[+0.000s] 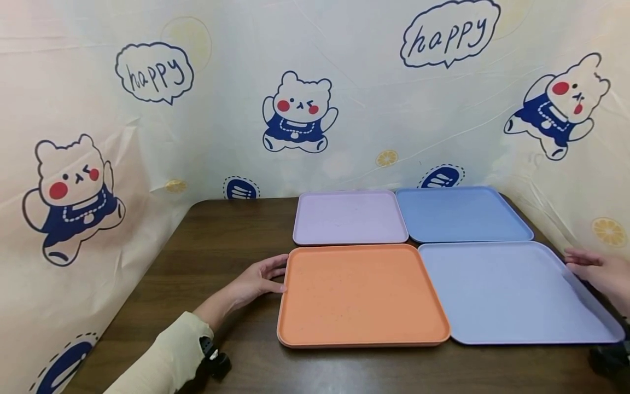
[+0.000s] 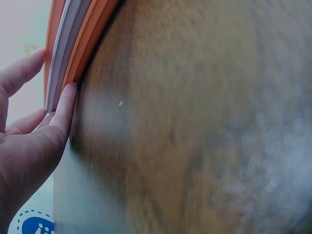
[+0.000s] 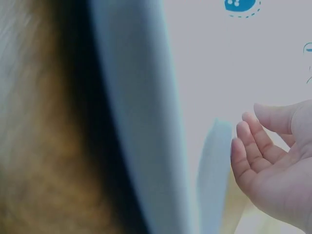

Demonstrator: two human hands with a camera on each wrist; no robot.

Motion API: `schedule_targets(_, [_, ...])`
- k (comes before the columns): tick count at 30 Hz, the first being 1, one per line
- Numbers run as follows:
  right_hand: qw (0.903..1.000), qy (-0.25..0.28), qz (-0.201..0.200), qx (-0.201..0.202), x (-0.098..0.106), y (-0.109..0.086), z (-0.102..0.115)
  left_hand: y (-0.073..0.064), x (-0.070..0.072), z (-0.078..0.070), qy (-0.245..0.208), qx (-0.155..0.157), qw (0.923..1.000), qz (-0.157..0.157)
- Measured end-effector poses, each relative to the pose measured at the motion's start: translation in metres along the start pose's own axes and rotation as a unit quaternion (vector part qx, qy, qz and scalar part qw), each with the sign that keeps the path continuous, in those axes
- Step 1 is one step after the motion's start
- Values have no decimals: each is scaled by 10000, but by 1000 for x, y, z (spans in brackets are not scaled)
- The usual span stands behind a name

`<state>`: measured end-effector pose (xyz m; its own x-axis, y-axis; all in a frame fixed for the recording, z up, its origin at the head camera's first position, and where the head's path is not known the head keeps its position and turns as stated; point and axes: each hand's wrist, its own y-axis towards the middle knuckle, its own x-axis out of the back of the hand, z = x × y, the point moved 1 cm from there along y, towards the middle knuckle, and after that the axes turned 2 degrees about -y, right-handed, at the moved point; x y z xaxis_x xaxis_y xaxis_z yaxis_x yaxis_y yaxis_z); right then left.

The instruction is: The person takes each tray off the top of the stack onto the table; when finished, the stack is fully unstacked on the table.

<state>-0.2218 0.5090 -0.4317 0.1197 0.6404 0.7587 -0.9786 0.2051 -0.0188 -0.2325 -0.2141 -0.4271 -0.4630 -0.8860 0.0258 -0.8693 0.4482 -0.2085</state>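
Note:
My left hand (image 1: 260, 278) is at the left edge of an orange tray (image 1: 361, 295), its fingers extended and touching the side. In the left wrist view this side shows several stacked rims (image 2: 73, 44), orange and greyish, with my fingertips (image 2: 69, 92) against them. At the far right, my right hand (image 1: 598, 271) is beside the outer edge of a pale periwinkle tray (image 1: 507, 295). Seen from the right wrist, that hand (image 3: 268, 168) has loosely bent fingers and nothing in its grasp, while a blurred tray rim (image 3: 141, 107) fills the foreground.
Behind the front trays lie a lilac tray (image 1: 350, 218) and a blue tray (image 1: 462, 214), side by side along the back of the dark wooden table (image 1: 226, 235). A cloth printed with bears (image 1: 295, 112) hangs around the table's back and sides.

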Motion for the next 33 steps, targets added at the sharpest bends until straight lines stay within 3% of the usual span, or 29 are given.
schedule_targets(7, [9991,-117,409,-78,-6,-4,34,0,-1,-1,6,64,10000,-64])
schedule_targets(13, [9961,-210,653,549,-17,-11,63,-1,-1,-1,14,63,10000,-47])
schedule_targets(22, [9852,587,1178,1096,-42,-20,105,-1,-2,-1,7,104,9999,-121])
schedule_targets(29, [9798,591,1465,1228,-66,-27,138,-2,-3,-2,53,127,9998,-142])
schedule_targets(33, [9726,887,1679,1343,-80,-29,149,-1,-2,-1,79,151,9997,-148])
